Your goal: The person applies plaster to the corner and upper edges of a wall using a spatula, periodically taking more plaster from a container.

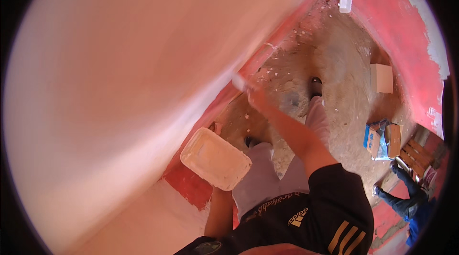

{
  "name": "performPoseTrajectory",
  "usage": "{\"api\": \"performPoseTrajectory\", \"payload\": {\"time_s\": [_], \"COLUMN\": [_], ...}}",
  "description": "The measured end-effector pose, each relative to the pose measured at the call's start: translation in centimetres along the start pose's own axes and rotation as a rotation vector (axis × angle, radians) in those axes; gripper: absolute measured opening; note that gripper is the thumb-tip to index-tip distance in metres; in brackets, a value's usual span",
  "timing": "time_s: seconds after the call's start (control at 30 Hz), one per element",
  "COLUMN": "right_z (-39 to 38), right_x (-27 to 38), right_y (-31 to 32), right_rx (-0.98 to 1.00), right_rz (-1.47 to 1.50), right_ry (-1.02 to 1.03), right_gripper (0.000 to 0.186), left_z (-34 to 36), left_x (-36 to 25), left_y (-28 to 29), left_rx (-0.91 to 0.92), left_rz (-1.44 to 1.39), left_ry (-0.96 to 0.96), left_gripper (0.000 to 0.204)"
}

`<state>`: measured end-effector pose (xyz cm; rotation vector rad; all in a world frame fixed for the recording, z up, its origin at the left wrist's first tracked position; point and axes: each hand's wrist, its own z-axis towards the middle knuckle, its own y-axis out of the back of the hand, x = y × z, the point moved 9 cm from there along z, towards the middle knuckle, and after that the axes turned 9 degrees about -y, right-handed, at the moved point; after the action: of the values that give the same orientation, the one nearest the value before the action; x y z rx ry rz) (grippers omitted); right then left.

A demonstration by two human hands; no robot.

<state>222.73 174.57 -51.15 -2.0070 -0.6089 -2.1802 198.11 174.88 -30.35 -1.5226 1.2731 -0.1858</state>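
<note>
A rectangular plastic tub, pale inside with paint-smeared rims, is held up at the lower middle. My left forearm rises beneath it; the tub hides that hand's fingers. Farther forward, my right hand is closed round a painting tool with a white head. Motion blur hides whether that is a brush or a small roller. The tool's head is at the lower part of the wall, where pale paint meets a red band.
On the dirt floor stand a small white container, a tan box and a blue-and-brown carton. A wooden crate is at the right, near another person's legs. A red wall bounds the far right.
</note>
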Motion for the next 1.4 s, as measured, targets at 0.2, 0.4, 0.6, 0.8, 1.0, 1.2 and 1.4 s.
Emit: {"api": "performPoseTrajectory", "payload": {"time_s": [0.2, 0.4, 0.6, 0.8, 1.0, 1.2, 1.4], "right_z": [-22.5, -31.6, -26.2, -21.2, -27.5, -35.3, -48.9], "right_x": [6.1, 14.1, 24.7, 35.3, 49.6, 58.3, 67.1], "right_y": [-3.4, 7.3, 28.1, 45.5, 56.4, 49.2, 43.7], "right_rx": [0.127, 0.31, 0.24, 0.146, 0.172, 0.291, 0.477], "right_rz": [0.817, 0.643, 0.601, 0.736, 0.775, 0.624, 0.239], "right_ry": [-0.723, -0.773, -0.324, -0.554, -0.458, -0.351, -0.078], "right_gripper": [0.023, 0.009, 0.012, 0.016, 0.017, 0.024, 0.027], "left_z": [-14.5, -28.1, -36.2, -40.3, -51.9, -51.8, -60.1], "left_x": [-14.2, -18.2, -9.5, -3.3, 0.3, -2.8, -6.0], "left_y": [-0.9, -3.2, -10.5, -20.0, -24.7, -23.3, -19.7], "left_rx": [-0.033, -0.133, -0.013, 0.066, 0.15, 0.229, 0.342], "left_rz": [0.091, 0.241, 0.001, -0.064, -0.087, -0.241, -0.363], "left_ry": [-0.09, -0.167, -0.231, -0.276, -0.262, -0.271, -0.259], "left_gripper": [0.072, 0.076, 0.073, 0.074, 0.072, 0.067, 0.066]}}
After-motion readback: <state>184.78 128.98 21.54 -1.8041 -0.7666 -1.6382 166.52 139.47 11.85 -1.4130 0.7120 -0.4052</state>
